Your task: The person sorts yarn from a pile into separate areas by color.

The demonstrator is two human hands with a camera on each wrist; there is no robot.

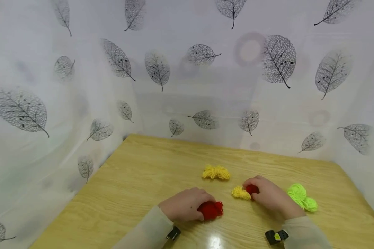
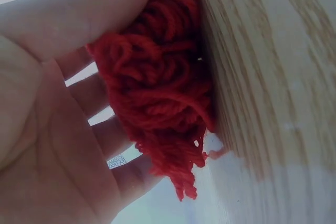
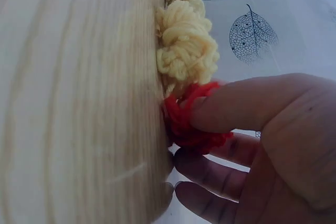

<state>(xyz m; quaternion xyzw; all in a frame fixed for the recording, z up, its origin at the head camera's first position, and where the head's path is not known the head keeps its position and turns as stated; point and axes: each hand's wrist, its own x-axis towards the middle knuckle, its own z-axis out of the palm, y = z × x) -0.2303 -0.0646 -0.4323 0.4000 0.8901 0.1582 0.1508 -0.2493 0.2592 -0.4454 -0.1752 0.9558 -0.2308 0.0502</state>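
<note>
My left hand (image 1: 188,204) grips a bundle of red yarn (image 1: 211,210) on the table. In the left wrist view the thumb lies over the red loops (image 2: 157,77) and the fingers curl behind them; loose ends hang from one end. My right hand (image 1: 269,195) pinches a smaller red yarn bundle (image 1: 252,189) between thumb and fingers, partly hidden by the hand. Right beside that bundle lies a small yellow yarn bundle (image 1: 241,193), which the right wrist view shows close against the red yarn (image 3: 194,119).
A larger yellow yarn bundle (image 1: 216,172) lies farther back on the wooden table (image 1: 137,173). Neon green yarn bundles (image 1: 299,195) lie to the right, partly behind the right forearm. A white leaf-print curtain (image 1: 180,90) hangs along the table's back and sides.
</note>
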